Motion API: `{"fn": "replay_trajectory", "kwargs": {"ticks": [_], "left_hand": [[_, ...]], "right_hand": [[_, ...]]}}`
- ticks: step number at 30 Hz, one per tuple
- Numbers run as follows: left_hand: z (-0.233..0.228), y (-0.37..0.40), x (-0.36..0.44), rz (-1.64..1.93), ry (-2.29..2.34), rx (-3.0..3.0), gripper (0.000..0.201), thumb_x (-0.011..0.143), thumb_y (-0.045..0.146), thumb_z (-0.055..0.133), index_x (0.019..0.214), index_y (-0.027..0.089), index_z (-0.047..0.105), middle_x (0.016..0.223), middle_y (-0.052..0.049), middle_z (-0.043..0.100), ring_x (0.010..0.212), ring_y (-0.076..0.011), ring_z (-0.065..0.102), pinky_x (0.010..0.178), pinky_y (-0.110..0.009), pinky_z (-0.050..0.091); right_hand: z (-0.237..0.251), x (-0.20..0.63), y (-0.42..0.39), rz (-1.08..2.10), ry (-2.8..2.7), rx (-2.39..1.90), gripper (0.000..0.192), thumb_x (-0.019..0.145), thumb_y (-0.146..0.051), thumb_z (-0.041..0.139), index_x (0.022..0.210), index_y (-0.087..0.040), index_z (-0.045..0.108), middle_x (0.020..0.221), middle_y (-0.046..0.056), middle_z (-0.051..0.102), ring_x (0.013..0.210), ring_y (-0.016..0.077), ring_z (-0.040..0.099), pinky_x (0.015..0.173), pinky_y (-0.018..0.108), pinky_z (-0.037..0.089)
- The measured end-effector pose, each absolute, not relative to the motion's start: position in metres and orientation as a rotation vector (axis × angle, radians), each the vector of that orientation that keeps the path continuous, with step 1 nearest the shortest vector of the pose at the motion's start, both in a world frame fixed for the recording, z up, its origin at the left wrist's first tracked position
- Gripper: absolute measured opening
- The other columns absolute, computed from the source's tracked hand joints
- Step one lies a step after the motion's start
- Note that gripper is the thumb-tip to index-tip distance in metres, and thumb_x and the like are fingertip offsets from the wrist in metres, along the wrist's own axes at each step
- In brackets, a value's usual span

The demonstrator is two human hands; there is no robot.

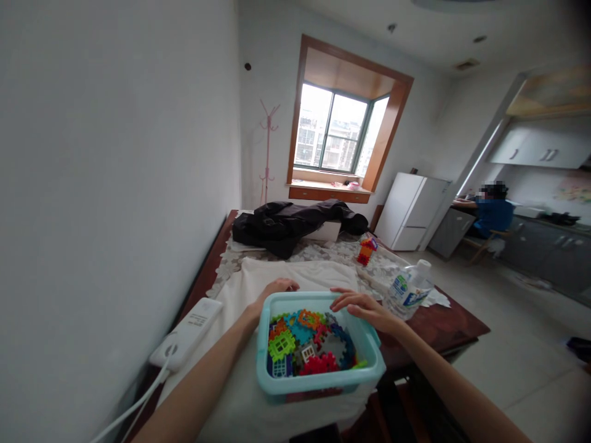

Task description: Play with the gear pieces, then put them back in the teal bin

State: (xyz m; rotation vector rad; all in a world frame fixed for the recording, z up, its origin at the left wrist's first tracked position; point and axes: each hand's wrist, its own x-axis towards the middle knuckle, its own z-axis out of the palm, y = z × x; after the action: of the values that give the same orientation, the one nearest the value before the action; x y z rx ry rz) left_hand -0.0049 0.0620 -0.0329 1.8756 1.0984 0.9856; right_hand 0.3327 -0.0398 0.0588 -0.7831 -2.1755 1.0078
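A light-blue plastic bin [318, 386] stands at the near edge of the table, full of colourful toothed building pieces [302, 335] in green, orange, blue, red and grey. At the bin's far left corner is my left hand [276, 289], its fingers partly hidden behind the rim; whether it grips anything does not show. Over the far right part of the rim lies my right hand [362, 306], fingers stretched out and apart, holding nothing. Beyond it, a small house-like build [367, 251] of red and orange pieces stands on the tablecloth.
Right of the bin stands a large clear bottle [409, 289]. A white power strip [187, 332] with a cable lies at the left by the wall. Dark clothing [295, 223] is heaped at the table's far end. A person in blue [494, 212] sits by the kitchen counter.
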Motion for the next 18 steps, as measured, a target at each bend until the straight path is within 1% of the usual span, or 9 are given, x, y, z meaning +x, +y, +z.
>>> {"fn": "replay_trajectory", "kwargs": {"ticks": [1, 3, 4, 6, 9, 11, 12, 15, 18], "left_hand": [[-0.033, 0.061, -0.004, 0.997, 1.088, 1.835, 0.026, 0.057, 0.020, 0.088, 0.082, 0.025, 0.085, 0.089, -0.007, 0.083, 0.093, -0.0326, 0.073, 0.094, -0.044, 0.054], [-0.031, 0.062, -0.003, 1.041, 1.076, 1.713, 0.022, 0.062, 0.030, 0.088, 0.083, 0.023, 0.085, 0.081, -0.007, 0.081, 0.083, -0.0293, 0.072, 0.081, -0.040, 0.055], [-0.030, 0.064, -0.004, 1.081, 1.076, 1.635, 0.022, 0.067, 0.036, 0.086, 0.084, 0.022, 0.084, 0.080, -0.007, 0.080, 0.078, -0.0273, 0.071, 0.075, -0.037, 0.054], [-0.026, 0.070, -0.008, 1.193, 1.085, 1.458, 0.029, 0.073, 0.045, 0.080, 0.088, 0.020, 0.082, 0.086, -0.009, 0.081, 0.076, -0.0237, 0.071, 0.069, -0.034, 0.053], [-0.019, 0.078, -0.019, 1.343, 1.081, 1.188, 0.036, 0.072, 0.049, 0.077, 0.093, 0.021, 0.078, 0.096, -0.009, 0.081, 0.078, -0.0196, 0.072, 0.071, -0.030, 0.055], [-0.015, 0.081, -0.025, 1.383, 1.050, 1.045, 0.037, 0.073, 0.051, 0.073, 0.093, 0.021, 0.076, 0.093, -0.010, 0.080, 0.076, -0.0189, 0.072, 0.070, -0.030, 0.056], [-0.013, 0.082, -0.028, 1.391, 1.031, 0.992, 0.037, 0.072, 0.051, 0.072, 0.092, 0.020, 0.076, 0.092, -0.010, 0.080, 0.075, -0.0192, 0.072, 0.070, -0.030, 0.057], [-0.011, 0.083, -0.032, 1.432, 0.997, 0.891, 0.036, 0.071, 0.049, 0.072, 0.091, 0.020, 0.076, 0.089, -0.010, 0.080, 0.075, -0.0196, 0.073, 0.069, -0.031, 0.058], [-0.012, 0.085, -0.036, 1.527, 1.018, 0.848, 0.037, 0.069, 0.050, 0.072, 0.090, 0.021, 0.074, 0.084, -0.008, 0.078, 0.072, -0.0181, 0.071, 0.069, -0.030, 0.057]], "right_hand": [[0.050, 0.333, -0.039, 1.017, -2.102, -0.846, 0.049, 0.107, -0.064, 0.055, 0.117, -0.027, 0.085, 0.135, 0.010, 0.077, 0.149, 0.0351, 0.054, 0.128, 0.056, 0.039], [0.039, 0.329, -0.036, 1.007, -1.966, -0.974, 0.052, 0.107, -0.066, 0.051, 0.110, -0.027, 0.086, 0.136, 0.009, 0.075, 0.141, 0.0356, 0.059, 0.125, 0.054, 0.041], [0.037, 0.326, -0.033, 0.997, -1.918, -1.011, 0.055, 0.107, -0.067, 0.049, 0.104, -0.027, 0.086, 0.132, 0.009, 0.076, 0.135, 0.0351, 0.062, 0.123, 0.052, 0.043], [0.035, 0.318, -0.021, 1.006, -1.857, -1.007, 0.062, 0.106, -0.072, 0.046, 0.091, -0.025, 0.084, 0.113, 0.009, 0.079, 0.119, 0.0334, 0.066, 0.117, 0.048, 0.047], [0.036, 0.307, 0.007, 1.222, -1.725, -0.939, 0.071, 0.101, -0.082, 0.042, 0.090, -0.023, 0.081, 0.089, 0.009, 0.077, 0.092, 0.0283, 0.069, 0.094, 0.042, 0.056], [0.035, 0.302, 0.029, 1.479, -1.598, -0.913, 0.075, 0.095, -0.089, 0.046, 0.097, -0.022, 0.080, 0.082, 0.007, 0.076, 0.075, 0.0239, 0.067, 0.075, 0.036, 0.055], [0.033, 0.300, 0.040, 1.597, -1.545, -0.904, 0.077, 0.092, -0.091, 0.049, 0.100, -0.021, 0.080, 0.081, 0.007, 0.076, 0.069, 0.0223, 0.066, 0.070, 0.035, 0.053], [0.023, 0.295, 0.069, 1.760, -1.442, -0.875, 0.077, 0.084, -0.093, 0.058, 0.092, -0.019, 0.077, 0.076, 0.008, 0.076, 0.067, 0.0214, 0.067, 0.067, 0.033, 0.052], [0.001, 0.288, 0.087, 1.625, -1.319, -0.842, 0.073, 0.083, -0.093, 0.058, 0.073, -0.022, 0.069, 0.065, 0.007, 0.070, 0.075, 0.0242, 0.070, 0.071, 0.033, 0.053]]}}
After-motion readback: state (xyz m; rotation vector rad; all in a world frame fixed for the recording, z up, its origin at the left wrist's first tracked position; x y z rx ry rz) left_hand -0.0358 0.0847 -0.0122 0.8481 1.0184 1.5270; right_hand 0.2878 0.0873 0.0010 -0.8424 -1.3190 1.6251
